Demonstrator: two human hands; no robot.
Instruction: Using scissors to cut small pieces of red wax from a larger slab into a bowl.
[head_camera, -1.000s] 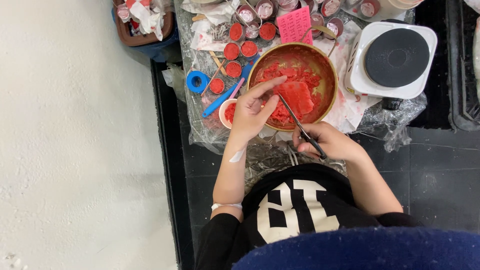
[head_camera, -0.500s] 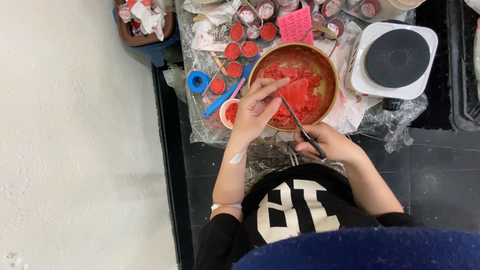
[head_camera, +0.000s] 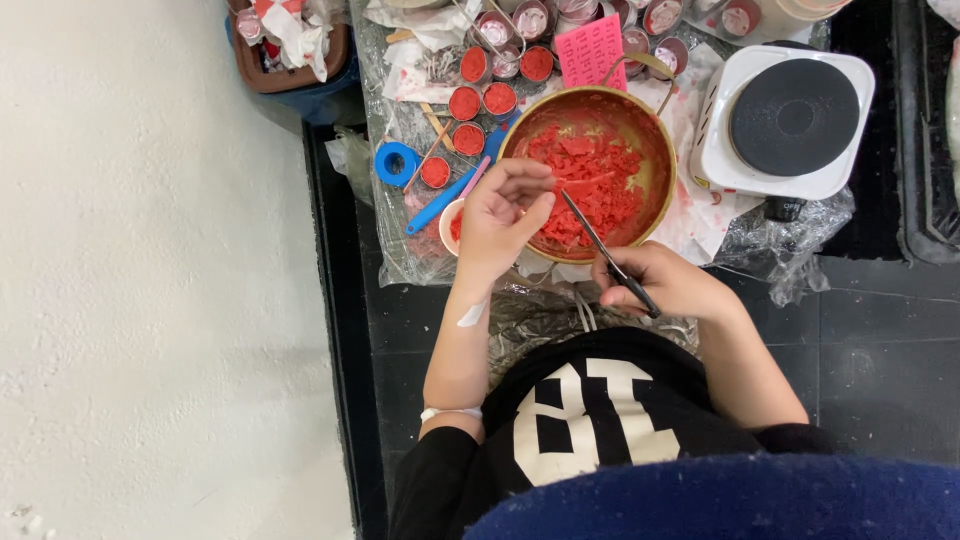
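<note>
The left hand (head_camera: 505, 218) curls over the near-left rim of the metal bowl (head_camera: 655, 150), fingers pinched on a small red piece. The right hand (head_camera: 668, 283) grips a thin dark tool (head_camera: 600, 246) (handle near the body), its tip angled up-left into the red chunks (head_camera: 590, 185).

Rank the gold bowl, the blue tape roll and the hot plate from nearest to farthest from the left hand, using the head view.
1. Gold bowl: the left hand reaches over its near rim.
2. Blue tape roll: on the table past the hand, to its left.
3. Hot plate: beyond the bowl, far right.
</note>
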